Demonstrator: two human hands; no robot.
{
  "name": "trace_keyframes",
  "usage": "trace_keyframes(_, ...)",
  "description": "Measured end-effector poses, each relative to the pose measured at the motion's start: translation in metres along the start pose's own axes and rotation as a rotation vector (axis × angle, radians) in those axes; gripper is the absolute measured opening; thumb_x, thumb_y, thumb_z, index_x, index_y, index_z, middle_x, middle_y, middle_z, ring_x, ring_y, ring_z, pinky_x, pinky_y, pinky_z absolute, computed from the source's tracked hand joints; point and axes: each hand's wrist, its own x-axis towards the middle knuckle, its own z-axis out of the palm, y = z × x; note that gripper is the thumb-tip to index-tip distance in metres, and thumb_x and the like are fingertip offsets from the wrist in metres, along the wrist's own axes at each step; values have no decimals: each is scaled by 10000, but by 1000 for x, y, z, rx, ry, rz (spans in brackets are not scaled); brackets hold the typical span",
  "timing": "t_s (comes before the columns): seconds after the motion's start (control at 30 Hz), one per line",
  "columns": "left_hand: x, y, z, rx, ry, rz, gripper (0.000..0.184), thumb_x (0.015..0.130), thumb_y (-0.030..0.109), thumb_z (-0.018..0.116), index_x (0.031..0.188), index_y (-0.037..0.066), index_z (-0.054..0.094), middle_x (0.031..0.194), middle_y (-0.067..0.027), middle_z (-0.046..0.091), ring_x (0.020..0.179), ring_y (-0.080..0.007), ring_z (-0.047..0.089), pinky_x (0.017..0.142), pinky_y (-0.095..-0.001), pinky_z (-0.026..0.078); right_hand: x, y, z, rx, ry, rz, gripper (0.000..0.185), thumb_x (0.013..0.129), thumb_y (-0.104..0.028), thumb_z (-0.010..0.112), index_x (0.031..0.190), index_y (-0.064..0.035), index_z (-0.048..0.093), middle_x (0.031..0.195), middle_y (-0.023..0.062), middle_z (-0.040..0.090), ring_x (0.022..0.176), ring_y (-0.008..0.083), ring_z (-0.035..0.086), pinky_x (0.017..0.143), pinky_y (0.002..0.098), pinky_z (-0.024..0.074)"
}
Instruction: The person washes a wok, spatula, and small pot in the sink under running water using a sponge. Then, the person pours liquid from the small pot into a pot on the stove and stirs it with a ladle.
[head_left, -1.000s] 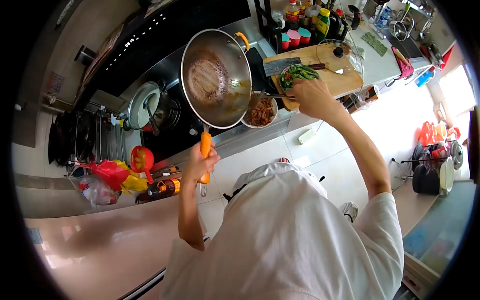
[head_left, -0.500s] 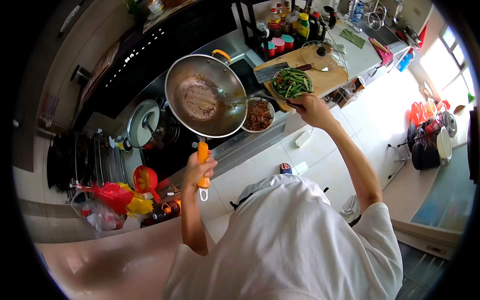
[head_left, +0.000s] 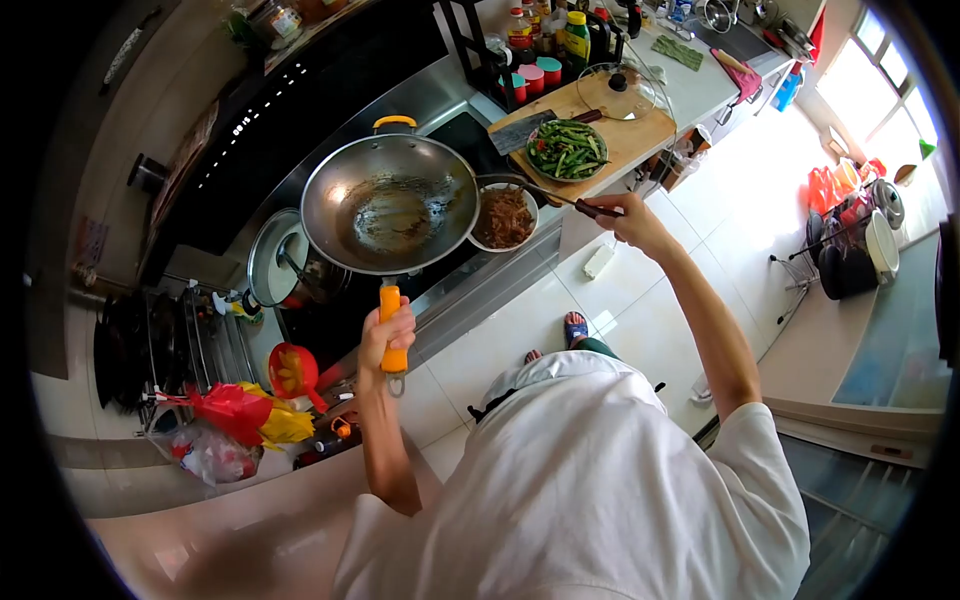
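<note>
Passage exists above the floor (head_left: 500, 325) between left hand (head_left: 388, 335) and right hand (head_left: 632, 222). Pan (head_left: 338, 222) obstructs the stove (head_left: 463, 138); utensil (head_left: 597, 209) bars the span from right hand to bowl (head_left: 533, 224).

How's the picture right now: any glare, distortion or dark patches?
Head view: strong fisheye curving, with black corners; head view: window and nearby floor look washed out; head view: pan has a bright sheen inside, black panel beyond it shows little detail; head view: left hand and right hand read clearly.
</note>
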Motion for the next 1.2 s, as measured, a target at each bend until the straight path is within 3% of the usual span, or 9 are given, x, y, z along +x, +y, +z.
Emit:
trace_keyframes(0.03, 7, -3, -1, -11, 5, 6, 311, 789, -33, 587, 1051, 14, 427, 709, 23, 407, 516, -25, 362, 449, -151, 315, -7, 0, 2, -20, 20, -49, 334, 777, -42, 608, 1108, -63, 648, 892, 126, 660, 748, 176, 607, 701, 301, 478)
trace_keyframes(0.17, 27, -6, 4, -108, 51, 13, 270, 814, -30, 561, 1051, 5, 436, 683, 25, 410, 495, -20, 358, 444, -149, 309, -19, 12, 1, -42, -37, -204, 350, 794, -6, 578, 1138, -48, 628, 982, 113, 649, 889, 189, 597, 809, 309, 465)
trace_keyframes(0.43, 8, -20, 39, -157, 182, 22, 174, 841, -26, 522, 1006, 14, 482, 632, 46, 389, 459, -14, 341, 421, -145, 280, -39, 45, -3, 125, 47, -201, 379, 893, -119, 538, 1268, -69, 526, 889, 65, 640, 679, 113, 518, 640, 292, 465)
trace_keyframes(0.47, 6, -26, 46, -177, 196, 37, 172, 839, -35, 518, 1001, 12, 485, 631, 46, 387, 462, -14, 342, 420, -145, 275, -17, 91, 14, 74, 118, -428, 396, 893, -139, 543, 1283, -77, 513, 788, 28, 622, 581, 101, 467, 551, 284, 437)
trace_keyframes(0.53, 1, -40, 62, -224, 226, 66, 170, 833, -51, 510, 992, 6, 490, 627, 47, 383, 469, -12, 345, 418, -144, 266, -3, 111, 9, -56, -16, -284, 377, 918, -172, 510, 1278, -61, 519, 703, 8, 574, 502, 81, 421, 488, 246, 392)
trace_keyframes(0.63, -11, -60, 102, -218, 306, 79, 191, 819, -83, 500, 996, -10, 493, 629, 47, 385, 480, -9, 346, 425, -137, 269, 5, 126, -17, 279, -213, 7, 319, 929, -227, 503, 1183, -48, 574, 678, 57, 557, 520, 124, 483, 484, 283, 408)
trace_keyframes(0.8, -11, -100, 189, -14, 469, 42, 226, 808, 21, 556, 1026, 48, 501, 637, 56, 394, 437, -16, 324, 404, -167, 296, 11, 132, -109, 940, -572, 307, 356, 975, -290, 402, 1113, 11, 530, 612, -2, 445, 403, 51, 308, 343, 210, 224)
trace_keyframes(0.97, 15, -139, 302, -70, 365, 82, 315, 765, -46, 527, 1059, 40, 454, 725, 40, 392, 446, -21, 319, 414, -160, 293, -6, 142, -203, 1179, -775, 350, 402, 965, -349, 438, 1145, 5, 500, 612, -10, 391, 419, 53, 299, 363, 203, 205)
trace_keyframes(1.2, 136, -155, 437, -136, -24, -164, 392, 751, -77, 532, 1103, 26, 393, 743, 19, 399, 474, -20, 346, 418, -152, 287, -37, 174, -340, 1158, -603, 108, 415, 905, -266, 589, 1184, 17, 467, 631, -36, 335, 445, 30, 262, 382, 205, 157)
